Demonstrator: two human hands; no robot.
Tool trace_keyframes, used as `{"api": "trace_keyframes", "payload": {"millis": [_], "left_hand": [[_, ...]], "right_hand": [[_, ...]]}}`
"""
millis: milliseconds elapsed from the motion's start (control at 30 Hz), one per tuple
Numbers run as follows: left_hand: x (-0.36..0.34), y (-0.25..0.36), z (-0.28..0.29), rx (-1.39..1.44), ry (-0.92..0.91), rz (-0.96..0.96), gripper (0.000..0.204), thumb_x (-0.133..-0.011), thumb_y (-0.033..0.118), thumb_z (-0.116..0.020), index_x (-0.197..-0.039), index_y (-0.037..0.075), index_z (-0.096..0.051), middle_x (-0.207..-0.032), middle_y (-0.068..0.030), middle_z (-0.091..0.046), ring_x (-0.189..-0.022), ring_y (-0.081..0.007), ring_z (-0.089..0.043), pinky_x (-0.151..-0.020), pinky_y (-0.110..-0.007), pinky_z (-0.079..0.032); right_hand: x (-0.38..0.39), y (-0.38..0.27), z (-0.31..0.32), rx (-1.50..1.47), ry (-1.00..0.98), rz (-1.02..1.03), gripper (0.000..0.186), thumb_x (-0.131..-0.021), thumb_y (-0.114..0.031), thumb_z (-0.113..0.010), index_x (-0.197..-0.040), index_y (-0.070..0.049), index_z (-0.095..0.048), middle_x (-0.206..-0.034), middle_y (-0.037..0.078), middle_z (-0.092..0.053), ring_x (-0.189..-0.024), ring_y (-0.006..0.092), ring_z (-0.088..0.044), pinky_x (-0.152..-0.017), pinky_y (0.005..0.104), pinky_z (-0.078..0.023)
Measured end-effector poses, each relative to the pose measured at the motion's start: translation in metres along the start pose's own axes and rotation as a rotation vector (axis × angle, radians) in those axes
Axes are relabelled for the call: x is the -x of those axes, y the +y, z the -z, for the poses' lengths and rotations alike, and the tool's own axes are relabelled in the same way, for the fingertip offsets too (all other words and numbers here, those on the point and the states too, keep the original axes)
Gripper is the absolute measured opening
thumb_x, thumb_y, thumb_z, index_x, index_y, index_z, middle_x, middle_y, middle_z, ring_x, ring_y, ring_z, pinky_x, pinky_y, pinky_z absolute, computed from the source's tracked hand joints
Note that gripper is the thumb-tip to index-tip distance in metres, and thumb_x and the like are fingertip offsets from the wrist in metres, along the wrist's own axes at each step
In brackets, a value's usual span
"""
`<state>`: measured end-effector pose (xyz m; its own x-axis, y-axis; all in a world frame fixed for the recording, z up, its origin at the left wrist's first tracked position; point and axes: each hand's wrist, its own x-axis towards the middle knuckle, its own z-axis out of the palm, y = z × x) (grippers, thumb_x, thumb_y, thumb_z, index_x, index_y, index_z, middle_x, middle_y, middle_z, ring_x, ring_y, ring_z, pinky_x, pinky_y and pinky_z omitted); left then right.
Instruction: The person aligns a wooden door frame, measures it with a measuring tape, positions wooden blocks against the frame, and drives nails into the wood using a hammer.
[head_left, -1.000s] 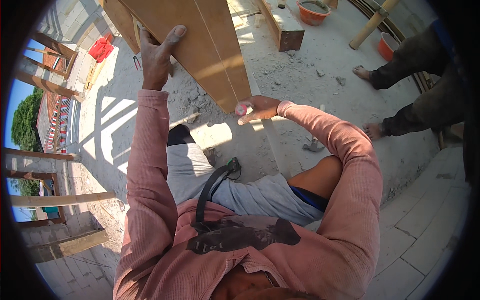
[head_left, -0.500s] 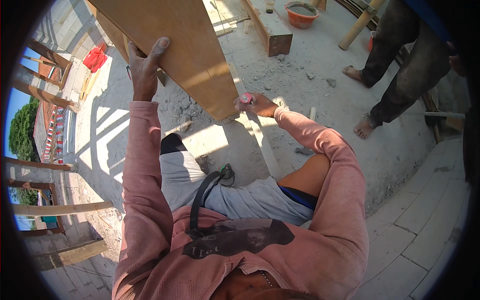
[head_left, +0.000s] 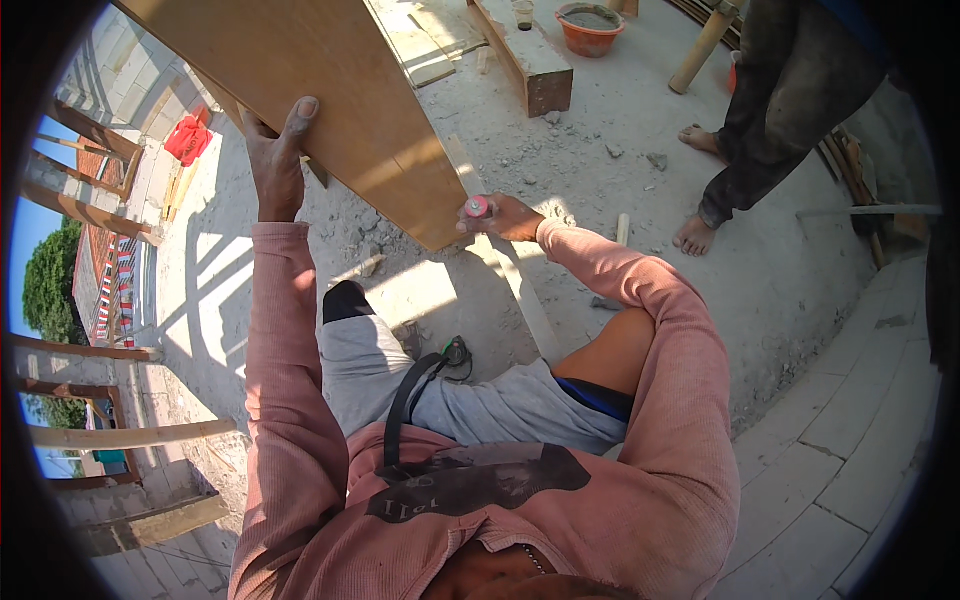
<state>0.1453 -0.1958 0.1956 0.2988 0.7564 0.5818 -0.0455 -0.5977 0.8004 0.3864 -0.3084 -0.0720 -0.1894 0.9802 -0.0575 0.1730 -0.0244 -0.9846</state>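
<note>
A long brown wooden board (head_left: 335,110) slants from the upper left down to a corner in front of me. My left hand (head_left: 278,160) is closed on its left edge, thumb on the broad face and fingers mostly hidden behind. At the lower right corner, my right hand (head_left: 512,217) is closed round a small pink round thing (head_left: 477,206) with a pale centre; its kind is unclear. The right fingertips are close to the board, but I cannot tell if they touch it. A pale flat strip (head_left: 525,295) runs beneath my right hand toward my bent leg.
Rubble (head_left: 375,235) lies beneath the board. A wooden beam (head_left: 548,85) and an orange basin (head_left: 590,38) of grey mix stand farther off. At the right stands a barefoot person (head_left: 765,120). A green-and-black tool (head_left: 457,352) sits by my leg; a red cloth (head_left: 188,138) lies left.
The whole view has shifted slightly, so the board and surroundings appear farther left. Both hands keep their holds, with little movement relative to the board.
</note>
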Motion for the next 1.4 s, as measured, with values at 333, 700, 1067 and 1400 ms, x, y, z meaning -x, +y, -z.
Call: {"api": "trace_keyframes", "payload": {"millis": [333,700,1067,1400], "left_hand": [[-0.001,-0.002,0.001,0.011,-0.002,0.008,0.076,-0.091,0.038,-0.079,-0.145,-0.002,-0.042,-0.139,-0.0135,-0.053,-0.128,-0.0217,-0.052,-0.111,-0.037,-0.040],[-0.001,-0.008,0.004,0.036,0.012,-0.006,0.075,-0.092,0.037,-0.078,-0.145,-0.002,-0.043,-0.139,-0.0137,-0.053,-0.128,-0.0220,-0.052,-0.112,-0.038,-0.040],[-0.003,-0.013,0.007,0.012,-0.003,-0.028,0.072,-0.094,0.036,-0.076,-0.145,-0.002,-0.043,-0.139,-0.0128,-0.054,-0.127,-0.0210,-0.052,-0.111,-0.037,-0.040],[-0.002,-0.012,0.006,0.037,-0.008,-0.019,0.070,-0.095,0.032,-0.075,-0.146,-0.001,-0.042,-0.141,-0.0123,-0.052,-0.129,-0.0209,-0.050,-0.113,-0.037,-0.038]], "right_hand": [[0.002,-0.002,-0.001,-0.035,0.014,0.004,0.043,-0.088,-0.045,-0.081,-0.110,-0.010,-0.071,-0.104,0.005,-0.072,-0.097,0.0172,-0.062,-0.093,0.0346,-0.048],[0.005,-0.007,-0.001,-0.010,0.027,-0.013,0.047,-0.085,-0.046,-0.083,-0.113,-0.010,-0.071,-0.108,0.007,-0.073,-0.103,0.0202,-0.065,-0.097,0.0355,-0.049],[0.008,-0.014,0.001,0.078,0.043,-0.014,0.052,-0.083,-0.049,-0.084,-0.114,-0.009,-0.071,-0.110,0.009,-0.073,-0.104,0.0208,-0.066,-0.097,0.0353,-0.050],[0.008,-0.016,-0.002,-0.008,0.015,-0.002,0.033,-0.089,-0.034,-0.082,-0.108,-0.008,-0.072,-0.102,0.004,-0.073,-0.099,0.0153,-0.066,-0.094,0.0326,-0.051]]}}
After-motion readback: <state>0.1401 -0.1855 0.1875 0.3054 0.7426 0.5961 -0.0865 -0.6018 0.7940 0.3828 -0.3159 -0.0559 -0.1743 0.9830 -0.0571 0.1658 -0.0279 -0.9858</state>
